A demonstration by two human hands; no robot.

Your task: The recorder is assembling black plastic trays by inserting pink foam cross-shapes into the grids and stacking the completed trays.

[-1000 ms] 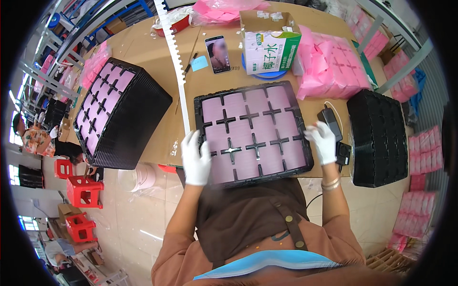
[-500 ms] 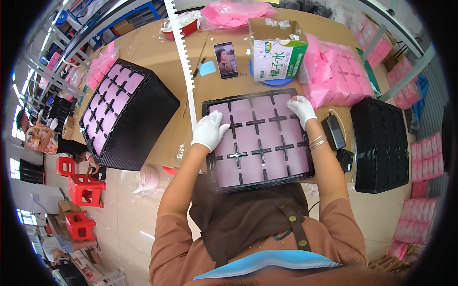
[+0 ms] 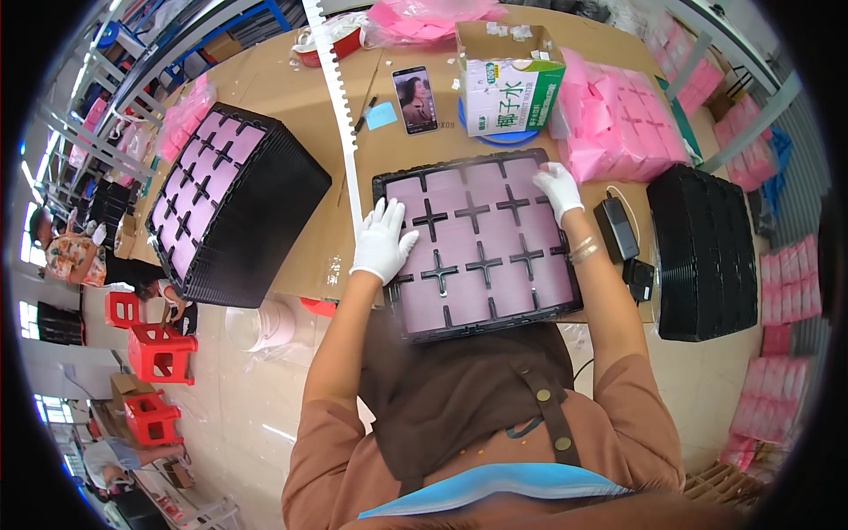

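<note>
In front of me at the table's near edge lies a black plastic tray (image 3: 575, 296) with lilac-pink pieces (image 3: 473, 252) in its compartments, parted by black cross-shaped ridges. My left hand (image 3: 382, 240), white-gloved, rests flat on the tray's left side with its fingers spread. At the far right edge is my right hand (image 3: 558, 191), also gloved, its fingers reaching over the rim onto the pieces and holding nothing I can see. To the left stands a tall tilted stack of black trays (image 3: 265, 208), its top one filled with the same lilac-pink pieces.
Another black tray stack (image 3: 707, 256) stands right, beside a black power adapter (image 3: 617, 230). Beyond my tray are a phone (image 3: 415, 102), a carton (image 3: 508, 93) and pink wrapped packs (image 3: 618, 119). A white notched strip (image 3: 340, 115) crosses the table. Red stools (image 3: 161, 352) stand left.
The view has shifted slightly, so the table things sit a little higher. My left hand's fingers are stretched farther forward and apart. My right hand stays at the far right rim.
</note>
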